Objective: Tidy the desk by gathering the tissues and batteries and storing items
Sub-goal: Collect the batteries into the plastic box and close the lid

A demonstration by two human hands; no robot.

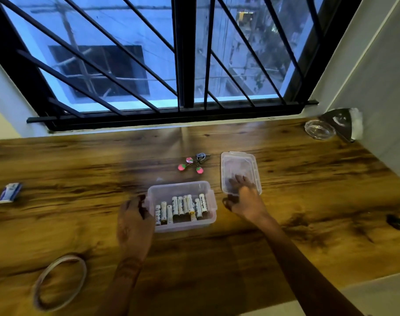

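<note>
A clear plastic box [208, 214] stands on the wooden desk [308, 201] near its middle, with several white batteries [183, 207] lying inside. My left hand [135, 221] grips the box's left end. The box's clear lid [239, 166] lies flat to the right of it. My right hand [245, 200] rests on the lid's near edge, fingers on top and thumb at the rim. A small blue and white tissue pack [9, 192] lies at the far left of the desk.
A key ring with pink strawberry charms [193, 164] lies behind the box. A glass ashtray [320, 132] sits at the back right corner beside a wall bracket [340, 125]. A thin white hoop [60, 285] lies at the front left. A barred window runs behind the desk.
</note>
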